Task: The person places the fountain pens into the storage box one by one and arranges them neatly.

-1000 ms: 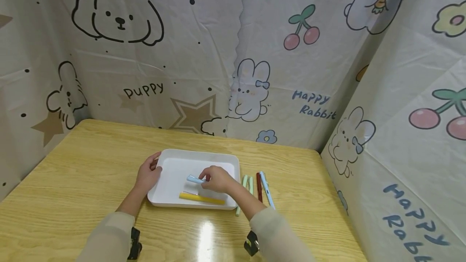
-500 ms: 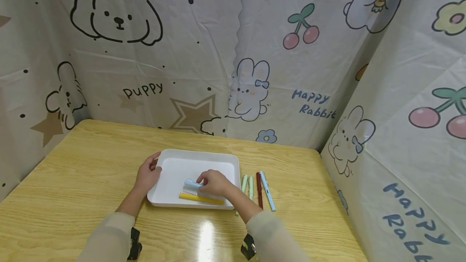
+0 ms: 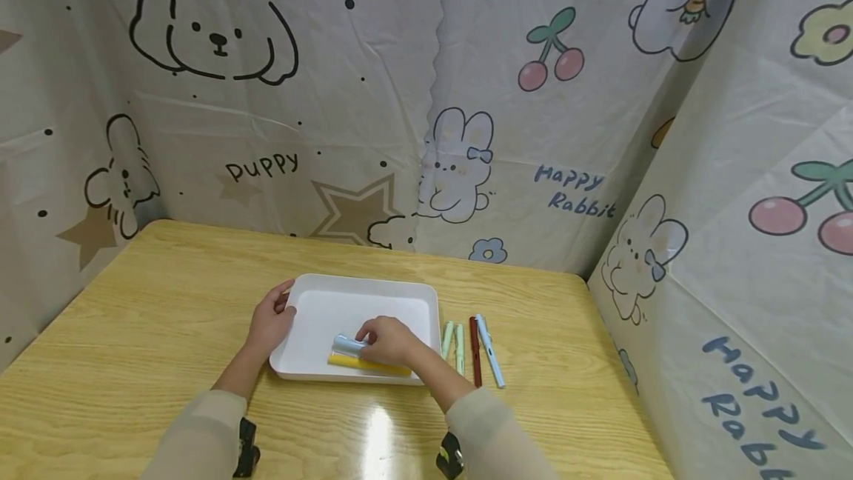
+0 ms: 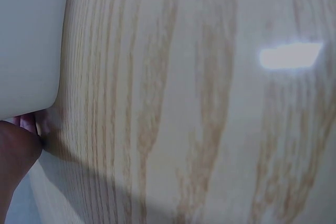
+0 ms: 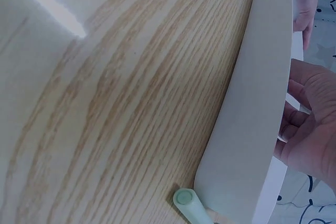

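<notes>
My left hand [image 3: 269, 324] grips the left side of a shallow white tray [image 3: 320, 307]. In the left wrist view only part of that hand [image 4: 18, 148] shows under the tray's corner. Inside the tray, my right hand [image 3: 392, 341] pinches a light blue pen [image 3: 346, 345], its right part hidden by the fingers. The pen lies low, just behind and alongside a yellow pen [image 3: 363, 364] near the tray's front wall. From the right wrist, the tray wall [image 5: 249, 98] hides both pens and part of the right hand [image 5: 312, 124].
Right of the tray, two pale green pens [image 3: 460, 347], a dark red pen [image 3: 475, 350] and another light blue pen [image 3: 492, 358] lie on the wooden table [image 3: 193, 280]. One green pen's end [image 5: 185, 198] sits close to the tray's corner. A printed curtain [image 3: 333, 117] hangs behind.
My right hand has lowered the light blue pen and drawn it slightly left and towards the front, up to the yellow pen. The left hand and the tray have stayed put.
</notes>
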{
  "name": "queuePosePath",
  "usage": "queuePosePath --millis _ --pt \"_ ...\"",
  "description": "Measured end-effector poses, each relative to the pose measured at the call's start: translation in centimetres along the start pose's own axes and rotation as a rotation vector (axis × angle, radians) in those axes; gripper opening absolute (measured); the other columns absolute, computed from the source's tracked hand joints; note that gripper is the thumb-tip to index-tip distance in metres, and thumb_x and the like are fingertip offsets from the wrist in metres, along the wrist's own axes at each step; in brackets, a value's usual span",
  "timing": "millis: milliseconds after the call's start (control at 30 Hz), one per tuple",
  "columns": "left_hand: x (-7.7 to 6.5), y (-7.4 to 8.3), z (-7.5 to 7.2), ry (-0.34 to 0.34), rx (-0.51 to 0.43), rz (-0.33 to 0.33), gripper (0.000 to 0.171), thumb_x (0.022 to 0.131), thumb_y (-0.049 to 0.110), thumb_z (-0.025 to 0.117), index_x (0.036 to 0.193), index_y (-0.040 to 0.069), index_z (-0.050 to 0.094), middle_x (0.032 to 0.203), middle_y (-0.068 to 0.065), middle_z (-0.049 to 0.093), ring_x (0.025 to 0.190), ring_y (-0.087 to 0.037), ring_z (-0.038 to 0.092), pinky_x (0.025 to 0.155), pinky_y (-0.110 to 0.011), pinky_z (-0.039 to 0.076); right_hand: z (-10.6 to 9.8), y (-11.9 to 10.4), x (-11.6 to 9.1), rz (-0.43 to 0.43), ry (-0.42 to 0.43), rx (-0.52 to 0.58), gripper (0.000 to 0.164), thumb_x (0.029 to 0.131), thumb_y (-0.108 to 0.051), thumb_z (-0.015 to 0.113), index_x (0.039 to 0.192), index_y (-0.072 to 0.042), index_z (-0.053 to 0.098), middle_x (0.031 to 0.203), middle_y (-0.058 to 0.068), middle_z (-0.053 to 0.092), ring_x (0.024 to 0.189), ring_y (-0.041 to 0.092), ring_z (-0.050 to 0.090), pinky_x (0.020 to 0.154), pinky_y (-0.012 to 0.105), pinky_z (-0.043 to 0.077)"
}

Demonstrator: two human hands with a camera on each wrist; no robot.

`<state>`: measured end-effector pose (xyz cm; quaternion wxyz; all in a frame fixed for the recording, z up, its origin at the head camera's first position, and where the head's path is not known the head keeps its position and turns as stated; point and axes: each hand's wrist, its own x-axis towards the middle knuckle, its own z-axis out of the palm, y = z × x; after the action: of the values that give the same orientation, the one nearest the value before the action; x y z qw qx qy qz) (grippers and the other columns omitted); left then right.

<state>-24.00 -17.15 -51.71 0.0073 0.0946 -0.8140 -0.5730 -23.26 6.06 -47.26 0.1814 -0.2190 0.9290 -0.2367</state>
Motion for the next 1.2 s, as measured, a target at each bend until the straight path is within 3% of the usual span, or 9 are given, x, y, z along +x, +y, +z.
queuePosePath --millis 133,367,867,1067,1200 --pt "0.13 -0.07 0.02 0.000 0.003 0.009 0.055 0.091 0.002 0.039 0.146 0.008 0.032 0.137 -0.025 0.044 0.119 -0.033 0.047 0.092 -0.035 0.044 0.10 0.06 -0.03 0.011 -0.008 0.014 0.017 0.081 -0.018 0.069 0.098 -0.014 0.070 0.088 -0.001 0.064 0.078 0.009 0.053 0.072 0.023 0.045" --pt "0.17 -0.02 0.03 0.004 -0.015 0.022 0.054 0.091 0.001 0.039 0.145 0.006 0.033 0.134 -0.025 0.046 0.117 -0.031 0.048 0.079 -0.016 0.041 0.15 0.27 0.14 -0.003 -0.026 0.007 0.018 0.080 -0.019 0.069 0.098 -0.015 0.071 0.089 -0.002 0.066 0.078 0.006 0.054 0.072 0.021 0.046" --pt "0.01 0.10 -0.23 -0.002 0.003 0.024 0.054 0.092 0.001 0.039 0.145 0.007 0.032 0.135 -0.025 0.046 0.118 -0.031 0.048 0.082 -0.019 0.041 0.18 0.19 0.14 0.001 -0.036 0.059 0.020 0.079 -0.017 0.071 0.099 -0.014 0.072 0.081 -0.004 0.062 0.071 0.007 0.051 0.064 0.020 0.043" --pt "-0.11 0.08 -0.21 -0.001 0.002 0.026 0.054 0.092 0.001 0.040 0.145 0.006 0.033 0.135 -0.025 0.046 0.117 -0.031 0.048 0.078 -0.014 0.039 -0.17 -0.07 -0.20 -0.001 -0.026 0.048 0.022 0.079 -0.020 0.072 0.101 -0.015 0.071 0.084 -0.003 0.061 0.075 0.008 0.051 0.066 0.022 0.043" --pt "-0.10 0.08 -0.18 -0.003 0.003 0.030 0.054 0.091 0.001 0.040 0.145 0.006 0.033 0.134 -0.026 0.046 0.117 -0.032 0.048 0.080 -0.016 0.041 -0.80 -0.07 -0.33 -0.018 -0.002 0.012 0.022 0.081 -0.022 0.070 0.102 -0.016 0.070 0.090 0.000 0.063 0.080 0.009 0.054 0.069 0.023 0.044"
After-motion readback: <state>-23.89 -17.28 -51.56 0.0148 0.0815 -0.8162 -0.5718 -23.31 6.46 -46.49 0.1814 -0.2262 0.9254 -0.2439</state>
